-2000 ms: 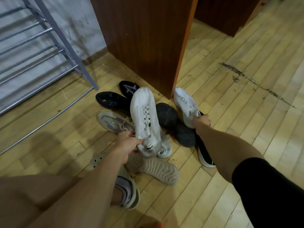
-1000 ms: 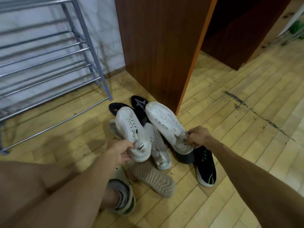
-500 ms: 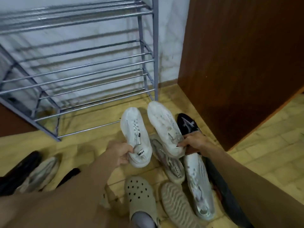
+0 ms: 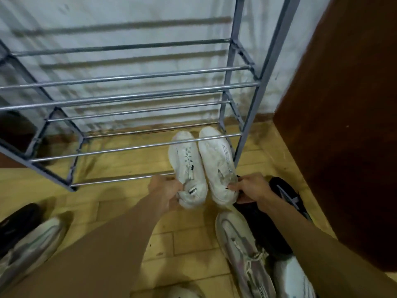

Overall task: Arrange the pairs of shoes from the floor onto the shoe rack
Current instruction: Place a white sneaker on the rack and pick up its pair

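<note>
The grey metal shoe rack [image 4: 137, 100], built of round horizontal rails between square uprights, stands against a pale wall and serves as the landmark here. At its lowest tier, hard against its right front upright, two white lace-up sneakers sit side by side with toes pointing towards the wall. The left white sneaker [image 4: 186, 166] passes under the second rail up and its heel hangs out past the front bottom rail; the right white sneaker [image 4: 219, 162] lies just beside it, nearly touching along its length, with its toe further in. Whether their soles rest fully on the bottom rails cannot be told.

The left hand [image 4: 166, 192] is closed around the heel of the left white sneaker, fingers curled at its outer side, just in front of the rack's bottom rail. The right hand [image 4: 251, 188] grips the heel of the right white sneaker, thumb on top and fingers wrapped below.

On the yellow wooden plank floor [image 4: 120, 203] in front of the rack, below the right hand, lies a black sneaker with a pale star mark [image 4: 285, 196], and nearer the camera a pale grey sneaker with cream laces [image 4: 242, 250]. Away from the rack's left end, at the frame's lower left corner, lie a black shoe [image 4: 17, 220] and a pale grey-green sneaker [image 4: 32, 244]. A dark brown wooden cabinet [image 4: 343, 125] stands right of the rack
</note>
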Motion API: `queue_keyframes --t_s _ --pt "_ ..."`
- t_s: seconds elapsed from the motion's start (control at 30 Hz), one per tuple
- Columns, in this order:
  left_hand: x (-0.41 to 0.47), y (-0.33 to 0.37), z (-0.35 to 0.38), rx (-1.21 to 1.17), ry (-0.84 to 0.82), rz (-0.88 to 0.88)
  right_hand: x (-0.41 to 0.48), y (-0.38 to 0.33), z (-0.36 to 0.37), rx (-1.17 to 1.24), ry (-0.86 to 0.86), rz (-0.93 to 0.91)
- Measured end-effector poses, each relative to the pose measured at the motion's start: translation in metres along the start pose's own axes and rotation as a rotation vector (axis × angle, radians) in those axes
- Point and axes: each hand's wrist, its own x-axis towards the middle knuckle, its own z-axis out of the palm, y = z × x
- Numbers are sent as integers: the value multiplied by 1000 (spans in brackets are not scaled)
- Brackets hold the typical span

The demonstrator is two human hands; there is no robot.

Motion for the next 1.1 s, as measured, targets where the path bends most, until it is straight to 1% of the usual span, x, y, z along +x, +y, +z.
queue_keyframes --t_s 0.07,0.17,0.43,0.53,0.67,0.8,0.97,1.1 --pt "22 3 5 20 41 47 19 -6 8 -6 29 -17" --pt "49 9 8 10 47 94 41 -13 18 -5 72 -50" --pt "102 26 19 33 93 165 81 -18 37 -19 132 -100" --pt "114 25 27 116 83 218 95 -15 42 -41 180 -139" --pt "118 16 33 301 115 279 102 -7 46 -103 228 -150" --pt "108 16 29 391 44 245 96 -6 41 -189 171 -147" --pt "69 24 33 516 50 222 56 -3 24 -248 45 -130" --pt "19 15 38 604 -46 296 16 12 -3 -328 -40 -93"
